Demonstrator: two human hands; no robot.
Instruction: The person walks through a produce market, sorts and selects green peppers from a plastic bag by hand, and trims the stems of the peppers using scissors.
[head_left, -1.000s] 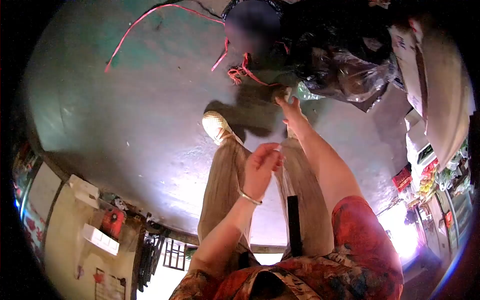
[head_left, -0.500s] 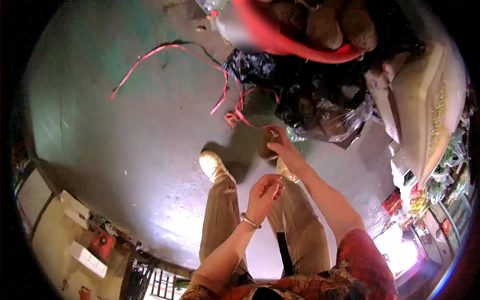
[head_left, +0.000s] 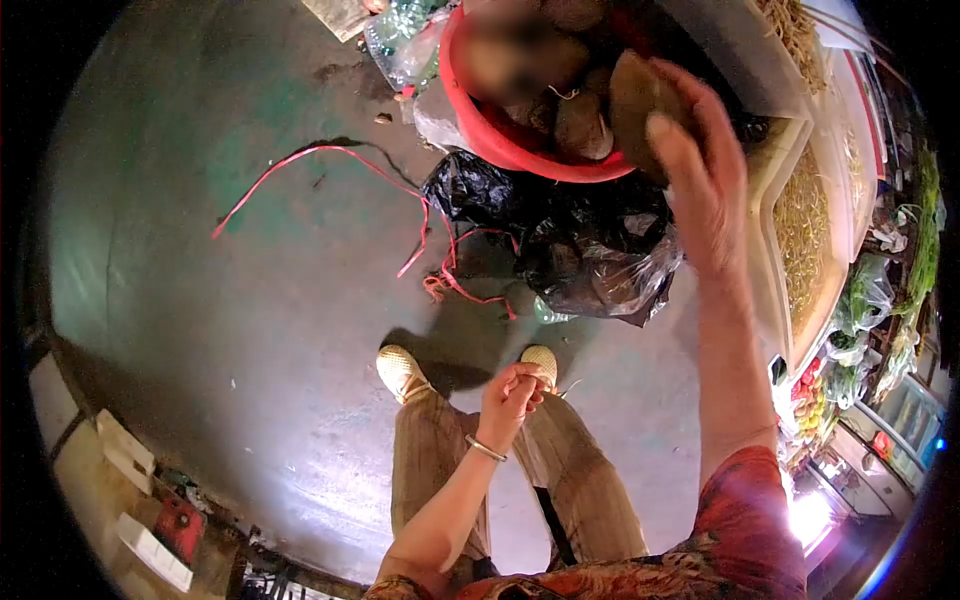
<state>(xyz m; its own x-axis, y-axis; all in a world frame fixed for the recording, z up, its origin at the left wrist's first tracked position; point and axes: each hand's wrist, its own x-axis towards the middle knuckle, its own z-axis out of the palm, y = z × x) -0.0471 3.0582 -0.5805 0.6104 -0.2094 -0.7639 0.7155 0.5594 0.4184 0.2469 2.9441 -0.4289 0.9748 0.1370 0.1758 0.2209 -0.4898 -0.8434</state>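
My right hand (head_left: 705,165) is wrapped round a brown, rough-skinned lump like a root vegetable (head_left: 640,105), held over the right rim of a red basin (head_left: 490,145). Several similar brown lumps (head_left: 582,128) lie inside the basin. In front of my legs, my left hand (head_left: 512,398) is closed with fingertips pinched together; what it holds, if anything, is too small to make out. A thin strand shows beside those fingers.
Black plastic bags (head_left: 590,255) lie below the basin. Pink string (head_left: 330,150) trails across the grey floor (head_left: 200,330). At the right stand pale open sacks or boxes of yellowish strands (head_left: 805,230). Clear plastic (head_left: 400,45) sits left of the basin.
My right hand has risen from near my shoes to the basin, carrying the brown lump. My left hand stays closed near my legs. The view has shifted, showing more of the basin.
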